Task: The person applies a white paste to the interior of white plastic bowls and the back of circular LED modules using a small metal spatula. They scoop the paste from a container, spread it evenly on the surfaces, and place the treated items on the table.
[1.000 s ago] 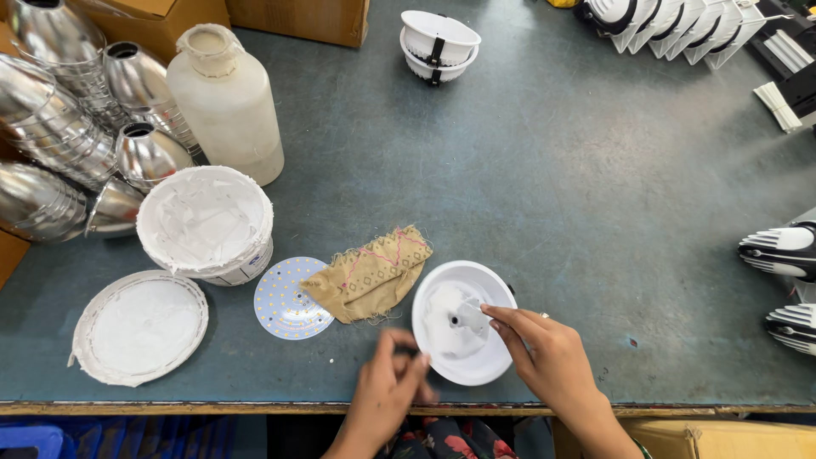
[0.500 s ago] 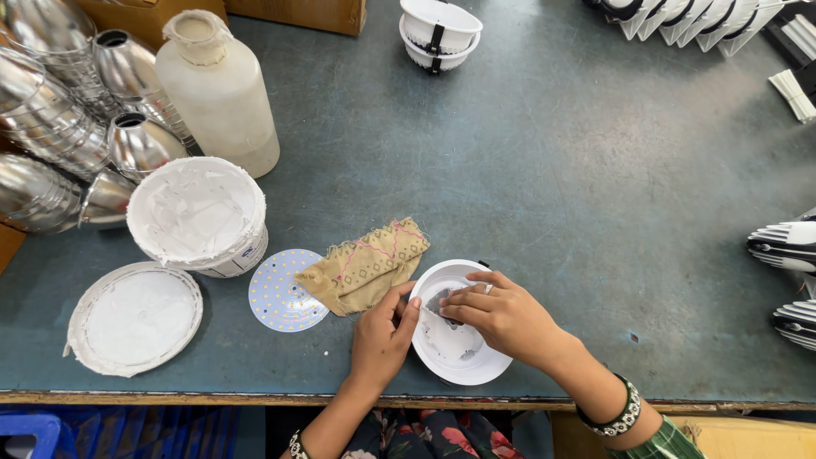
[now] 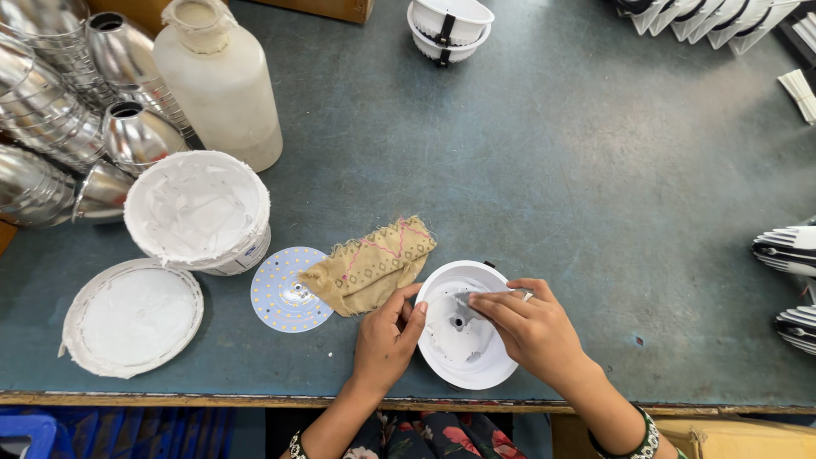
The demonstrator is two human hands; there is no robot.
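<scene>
A white round lamp housing (image 3: 459,348) lies open side up near the table's front edge. My left hand (image 3: 387,340) grips its left rim. My right hand (image 3: 527,327) reaches into the bowl from the right, its fingers pinched on a small pale thing that I cannot make out, pressed against the inner wall. Just left of the housing lies a tan patterned cloth (image 3: 370,265), partly over a round white board (image 3: 285,291) dotted with small yellow squares.
An open tub of white paste (image 3: 197,211) stands at left, its lid (image 3: 132,316) beside it. Behind are a frosted plastic bottle (image 3: 219,81) and shiny metal reflectors (image 3: 51,127). More white housings (image 3: 449,30) sit at the back, striped parts (image 3: 790,246) at right.
My left hand came up from the table edge to hold the housing's rim. My right hand shifted further into the bowl.
</scene>
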